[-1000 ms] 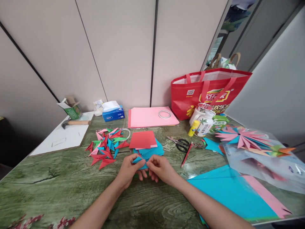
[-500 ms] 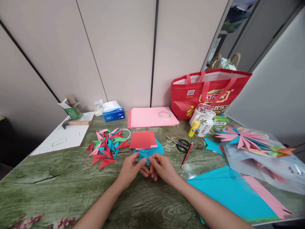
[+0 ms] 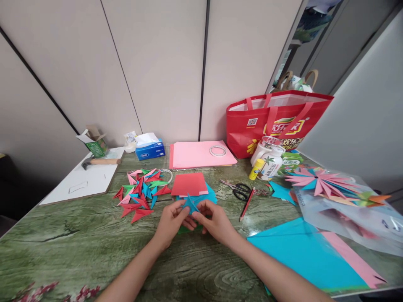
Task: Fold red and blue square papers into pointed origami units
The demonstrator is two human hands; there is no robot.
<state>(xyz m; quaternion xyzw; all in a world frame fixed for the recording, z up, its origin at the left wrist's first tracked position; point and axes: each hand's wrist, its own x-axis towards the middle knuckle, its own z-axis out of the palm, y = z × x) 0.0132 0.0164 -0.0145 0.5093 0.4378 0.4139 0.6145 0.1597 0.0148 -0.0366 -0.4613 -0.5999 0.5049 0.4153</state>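
Observation:
Between both hands is a small folded blue paper (image 3: pixel 190 204) with a point standing up. My left hand (image 3: pixel 174 217) pinches its left side, and my right hand (image 3: pixel 213 217) pinches the right side. Just beyond my fingers lies a stack of blue paper squares (image 3: pixel 210 195), topped by red paper squares (image 3: pixel 189 183). A bit of green paper (image 3: pixel 183 229) shows under my hands. To the left is a pile of folded paper pieces (image 3: pixel 143 191) in red, blue, green and pink.
Scissors (image 3: pixel 237 189) and a red pencil (image 3: pixel 247 204) lie to the right, near a yellow glue stick (image 3: pixel 257 169). Large blue sheets (image 3: pixel 302 256) cover the right front. A pink paper stack (image 3: pixel 195 154), tissue box (image 3: pixel 150 150), hammer (image 3: pixel 100 162) and red bag (image 3: pixel 245 136) stand or lie further back.
The blue paper, flatter before, now has its fold raised to a point between my fingers. My fingers have shifted slightly on it; the rest of the table looks the same.

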